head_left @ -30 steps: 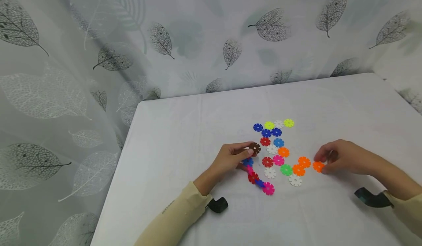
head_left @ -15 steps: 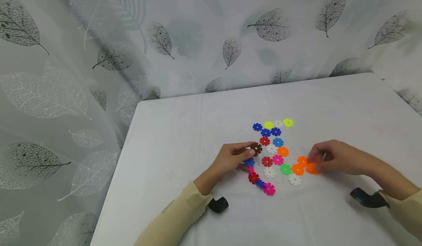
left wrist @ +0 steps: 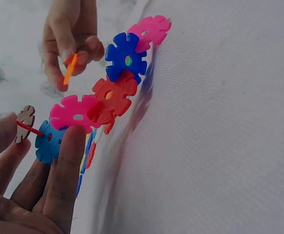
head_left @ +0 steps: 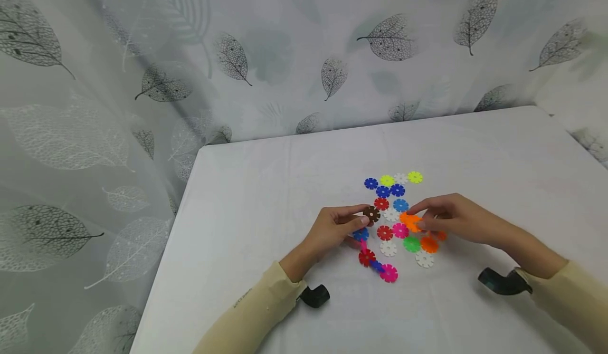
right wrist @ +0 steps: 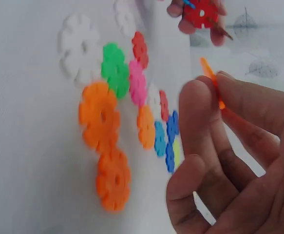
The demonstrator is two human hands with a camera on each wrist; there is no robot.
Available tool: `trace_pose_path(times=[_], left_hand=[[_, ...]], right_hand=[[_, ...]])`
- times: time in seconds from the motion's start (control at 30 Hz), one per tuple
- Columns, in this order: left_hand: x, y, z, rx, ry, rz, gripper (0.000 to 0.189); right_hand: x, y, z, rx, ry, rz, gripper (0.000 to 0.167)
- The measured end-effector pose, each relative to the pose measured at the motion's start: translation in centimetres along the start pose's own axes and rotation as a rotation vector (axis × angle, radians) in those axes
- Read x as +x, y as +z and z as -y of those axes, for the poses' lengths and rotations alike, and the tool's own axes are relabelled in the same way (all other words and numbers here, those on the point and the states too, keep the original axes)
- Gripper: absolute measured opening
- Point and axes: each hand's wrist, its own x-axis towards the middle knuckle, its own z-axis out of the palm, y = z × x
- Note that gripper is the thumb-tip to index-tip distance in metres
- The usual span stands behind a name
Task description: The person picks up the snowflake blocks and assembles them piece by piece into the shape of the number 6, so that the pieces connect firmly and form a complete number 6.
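My left hand (head_left: 336, 226) grips the upper end of a chain of interlocking snowflake discs. A brown disc (head_left: 372, 214) sits at the held end, with a red one beside it, then a light blue disc (left wrist: 48, 144). Below them follow a pink disc (left wrist: 75, 113), a red disc (left wrist: 116, 97), a dark blue disc (left wrist: 120, 51) and another pink disc (head_left: 389, 273) at the bottom. Across from it, my right hand (head_left: 458, 218) pinches an orange disc (right wrist: 210, 73) between thumb and fingertips, held above the loose discs and seen nearly edge-on in both wrist views.
Loose discs lie flat on the white table (head_left: 266, 195) between and beyond the hands. Among them are a green disc (head_left: 411, 244), a white disc (head_left: 425, 259) and an orange disc (head_left: 429, 244). A leaf-patterned curtain (head_left: 285, 53) hangs behind the table.
My right hand has lifted the orange disc from the right side of the table and carried it left toward the chain. The left hand and its chain have barely shifted.
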Motion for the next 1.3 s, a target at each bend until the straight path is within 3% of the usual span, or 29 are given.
trace_pose_path(times=[0.17, 0.3, 0.93, 1.3], left_hand=[[-0.1, 0.0, 0.1, -0.001, 0.010, 0.003, 0.036], [0.0, 0.1, 0.2, -0.011, 0.023, 0.014, 0.036], [0.1, 0.2, 0.2, 0.001, 0.057, 0.014, 0.037], [0.1, 0.1, 0.2, 0.000, 0.068, 0.015, 0.037]], right_hand=[[1.0, 1.1, 0.9, 0.081, -0.003, -0.073, 0.037], [1.5, 1.7, 1.6, 0.127, 0.041, -0.096, 0.039], [2.5, 2.2, 2.4, 0.224, 0.140, -0.099, 0.049], [2.8, 2.7, 2.4, 0.234, 0.130, -0.089, 0.046]])
